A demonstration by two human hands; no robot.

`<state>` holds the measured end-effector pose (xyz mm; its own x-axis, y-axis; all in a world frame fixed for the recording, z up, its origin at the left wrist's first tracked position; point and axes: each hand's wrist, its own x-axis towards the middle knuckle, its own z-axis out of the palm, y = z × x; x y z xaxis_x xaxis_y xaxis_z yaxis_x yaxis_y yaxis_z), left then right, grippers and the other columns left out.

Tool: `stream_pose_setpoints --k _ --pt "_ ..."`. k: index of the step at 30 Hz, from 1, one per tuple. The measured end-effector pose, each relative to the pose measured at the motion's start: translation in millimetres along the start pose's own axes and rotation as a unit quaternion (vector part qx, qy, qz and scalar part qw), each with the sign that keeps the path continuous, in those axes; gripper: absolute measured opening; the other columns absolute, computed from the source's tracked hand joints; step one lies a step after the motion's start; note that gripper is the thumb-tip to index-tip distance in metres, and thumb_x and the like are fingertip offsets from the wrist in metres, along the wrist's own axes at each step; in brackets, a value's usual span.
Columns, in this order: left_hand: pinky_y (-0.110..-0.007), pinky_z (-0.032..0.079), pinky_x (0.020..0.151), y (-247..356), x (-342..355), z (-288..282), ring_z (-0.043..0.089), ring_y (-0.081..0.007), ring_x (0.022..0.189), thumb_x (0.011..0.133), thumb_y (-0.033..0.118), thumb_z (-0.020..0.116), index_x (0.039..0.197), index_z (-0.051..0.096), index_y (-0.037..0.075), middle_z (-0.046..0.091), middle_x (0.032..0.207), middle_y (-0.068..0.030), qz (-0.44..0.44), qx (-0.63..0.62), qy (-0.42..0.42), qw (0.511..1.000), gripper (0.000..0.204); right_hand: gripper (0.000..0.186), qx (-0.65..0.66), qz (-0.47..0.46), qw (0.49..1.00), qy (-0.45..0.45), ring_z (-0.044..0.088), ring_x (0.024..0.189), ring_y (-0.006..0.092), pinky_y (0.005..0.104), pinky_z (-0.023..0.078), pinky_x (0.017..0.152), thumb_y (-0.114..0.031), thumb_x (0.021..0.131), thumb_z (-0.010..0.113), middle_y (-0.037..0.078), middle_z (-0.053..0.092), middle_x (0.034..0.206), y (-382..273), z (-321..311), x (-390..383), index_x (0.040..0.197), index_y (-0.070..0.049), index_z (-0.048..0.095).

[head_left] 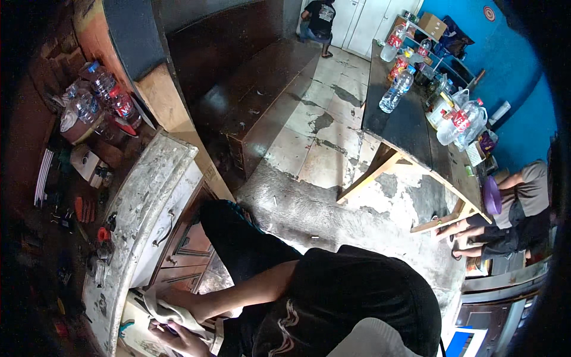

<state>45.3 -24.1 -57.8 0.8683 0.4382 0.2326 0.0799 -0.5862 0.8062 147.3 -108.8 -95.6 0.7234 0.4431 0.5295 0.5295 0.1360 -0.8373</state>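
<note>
At the lower left, both hands are close together over an open drawer [134, 318] below the worn white cabinet top. My right hand [181, 300] reaches in from the upper side, with its fingers partly covered by a whitish cloth [162, 309] that it grips. Just below it, my left hand [181, 340] is closed, its fingers bent around a small dark thing too hidden to name. Beside the hands, a teal-handled tool [125, 328] lies in the drawer.
On the worn cabinet top [143, 178] are tools, a red ring-shaped item [103, 234] and bottles [122, 104]. A dark bench [256, 101] stands ahead. To the right, a long black table [398, 128] carries bottles and bags. One person [321, 21] crouches far off; another [523, 202] is at the right.
</note>
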Motion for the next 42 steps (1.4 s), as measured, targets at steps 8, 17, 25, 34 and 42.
stream_pose_setpoints --k 8,17,25,34,42 --pt "-0.030 0.041 0.055 0.4 7.1 -12.8 0.054 -0.0155 0.062 0.096 0.048 0.066 0.121 0.054 -0.006 0.063 0.083 -0.0069 0.017 -0.241 0.068 0.968 0.061 0.033 0.145 -0.015 0.986 0.080 0.062 0.098 0.0268 0.0361 0.051 0.085 -0.024 0.090 0.064 0.013 0.063 0.106 3.9 -12.2 -2.0 0.112 0.001 0.059" --pt "-0.054 0.044 0.101 -56.7 2.9 8.4 0.055 -0.0378 0.121 0.108 0.042 0.043 0.154 0.019 0.004 0.048 0.140 -0.0277 0.210 -0.041 0.113 0.970 0.064 0.026 0.046 0.084 0.978 -0.183 0.066 0.099 0.0281 0.0351 0.053 0.088 -0.017 0.092 0.061 0.014 0.067 0.108 -26.6 11.3 -38.0 0.110 0.001 0.063" --pt "-0.052 0.042 0.108 -15.1 16.8 -6.1 0.060 -0.0343 0.122 0.109 0.044 0.030 0.147 0.035 -0.003 0.059 0.135 -0.0243 0.217 0.029 0.166 0.961 0.061 0.026 -0.035 0.053 0.970 -0.235 0.066 0.099 0.0335 0.0360 0.054 0.088 -0.015 0.088 0.064 0.019 0.069 0.105 -42.3 -10.3 -15.6 0.108 0.001 0.064" --pt "-0.049 0.048 0.090 -32.2 22.9 -18.1 0.057 -0.0298 0.105 0.103 0.016 0.052 0.143 0.033 0.002 0.056 0.115 -0.0178 0.144 -0.199 0.112 0.963 0.046 0.025 -0.005 -0.029 0.982 -0.188 0.065 0.093 0.0280 0.0401 0.053 0.083 -0.021 0.090 0.060 0.014 0.067 0.103 -23.3 17.1 -30.4 0.108 -0.004 0.063" --pt "-0.029 0.051 0.072 14.3 23.7 -29.5 0.057 -0.0145 0.077 0.094 0.005 0.064 0.135 0.036 0.000 0.054 0.103 -0.0087 0.055 -0.097 0.200 0.973 0.050 0.027 0.097 0.006 0.913 -0.397 0.070 0.090 0.0249 0.0388 0.057 0.084 -0.016 0.081 0.076 0.012 0.069 0.102 -11.3 -37.7 1.4 0.103 -0.005 0.065"
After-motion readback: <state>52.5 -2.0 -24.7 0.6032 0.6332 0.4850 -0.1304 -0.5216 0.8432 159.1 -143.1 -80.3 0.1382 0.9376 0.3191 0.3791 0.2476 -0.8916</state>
